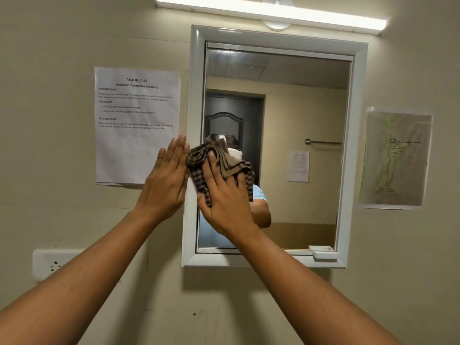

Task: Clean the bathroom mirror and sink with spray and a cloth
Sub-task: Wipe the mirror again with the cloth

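- Brown checked cloth [219, 168]: bunched at the centre-left of the frame, lying against the left part of the mirror [298, 120] and overlapping the inner edge of the white frame [353, 145].
- Right hand [224, 195]: pressed flat over the cloth, fingers spread and mostly straight; the grip is not closed round the fabric, which bulges out above and to both sides of the fingers.
- Left hand [166, 178]: flat, fingers straight and together and pointing up; the grip is open and holds nothing. It lies against the wall at the left edge of the white frame, just beside the cloth; contact with the cloth cannot be confirmed.
- Both forearms rise from the lower corners of the frame toward the centre.
- Mirror glass: reflects a dark door, a towel rail, a sheet on the far wall and part of a person in a light blue top, mostly hidden behind the cloth and right hand.
- Printed sheet [137, 123]: fixed to the beige wall in the upper left, headed "Bathroom Countertop Cleaning".
- Drawing [395, 158]: a sketched standing figure, fixed to the wall at the right.
- Tube light [271, 14]: lit, mounted above the mirror along the top of the frame.
- White socket plate [49, 263]: on the wall at the lower left, partly behind the left forearm.
- Small white catch [323, 252]: on the lower right corner of the white frame.
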{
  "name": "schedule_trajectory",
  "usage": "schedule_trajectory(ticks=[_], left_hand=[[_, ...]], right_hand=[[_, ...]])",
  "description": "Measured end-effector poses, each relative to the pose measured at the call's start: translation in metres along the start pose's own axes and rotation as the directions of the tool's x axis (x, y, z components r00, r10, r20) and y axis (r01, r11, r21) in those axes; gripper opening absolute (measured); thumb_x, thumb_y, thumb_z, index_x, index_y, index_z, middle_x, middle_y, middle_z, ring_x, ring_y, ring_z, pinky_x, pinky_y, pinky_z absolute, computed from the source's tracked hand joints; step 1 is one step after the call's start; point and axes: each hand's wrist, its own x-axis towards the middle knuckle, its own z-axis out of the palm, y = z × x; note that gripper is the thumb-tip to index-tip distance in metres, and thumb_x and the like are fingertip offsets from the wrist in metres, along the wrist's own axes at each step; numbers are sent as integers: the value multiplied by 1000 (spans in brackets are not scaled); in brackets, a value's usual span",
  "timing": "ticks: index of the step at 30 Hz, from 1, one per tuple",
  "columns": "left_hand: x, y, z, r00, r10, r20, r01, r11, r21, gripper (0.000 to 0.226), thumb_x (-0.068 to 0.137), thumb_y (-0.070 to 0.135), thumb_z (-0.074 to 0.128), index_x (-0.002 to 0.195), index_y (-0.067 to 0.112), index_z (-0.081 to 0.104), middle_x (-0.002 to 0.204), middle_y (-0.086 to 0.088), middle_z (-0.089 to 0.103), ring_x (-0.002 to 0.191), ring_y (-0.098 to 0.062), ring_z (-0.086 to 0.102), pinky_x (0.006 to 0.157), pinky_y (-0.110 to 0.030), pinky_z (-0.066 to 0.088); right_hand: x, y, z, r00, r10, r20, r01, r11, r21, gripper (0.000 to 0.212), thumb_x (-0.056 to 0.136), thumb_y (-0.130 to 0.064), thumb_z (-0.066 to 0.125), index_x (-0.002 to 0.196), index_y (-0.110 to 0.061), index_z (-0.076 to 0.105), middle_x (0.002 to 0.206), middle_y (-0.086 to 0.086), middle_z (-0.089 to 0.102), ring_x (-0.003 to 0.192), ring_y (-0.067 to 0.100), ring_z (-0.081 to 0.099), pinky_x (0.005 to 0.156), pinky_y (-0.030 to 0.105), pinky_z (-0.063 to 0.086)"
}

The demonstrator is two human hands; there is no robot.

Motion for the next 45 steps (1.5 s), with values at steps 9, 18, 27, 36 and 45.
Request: schedule_trajectory(ticks=[9,18,27,36,45], left_hand=[[-7,16,-4,998,-7,55,2,997,81,69,94,14,31,156,3,3,165,-16,-3,153,-27,-2,124,-48,9],[-8,26,-1,995,-79,52,75,994,73,64,97,26,17,156,3,4,165,-16,1,153,-29,2,124,-50,13],[-10,29,0,991,-116,67,111,991,79,68,95,15,28,156,6,1,166,-13,-3,153,-27,-1,124,-50,13],[-13,30,0,989,-123,88,114,989,99,64,96,20,20,156,4,2,165,-15,-2,153,-28,-1,124,-49,11],[-19,27,-1,990,-69,126,61,996,68,62,101,29,11,156,2,2,165,-17,-3,153,-28,-2,124,-50,12]], right_hand=[[-39,75,-25,980,-172,97,188,965,-181,72,95,-48,36,159,-22,13,166,2,14,148,23,22,121,41,-4],[-16,169,-74,992,120,-38,-125,977,-170,73,96,-49,30,159,-25,2,167,-1,-2,153,23,11,120,39,0],[-57,174,-57,885,433,-172,-439,898,0,71,95,-52,29,156,-24,10,167,-1,-1,150,24,15,118,51,15],[-98,95,-21,865,487,-121,-467,870,161,83,98,-59,31,152,-30,-25,160,-11,-30,151,17,-3,116,55,5],[-19,4,0,975,220,-38,-214,969,121,76,98,-59,26,158,-21,-4,167,4,-5,149,28,13,116,46,3]])
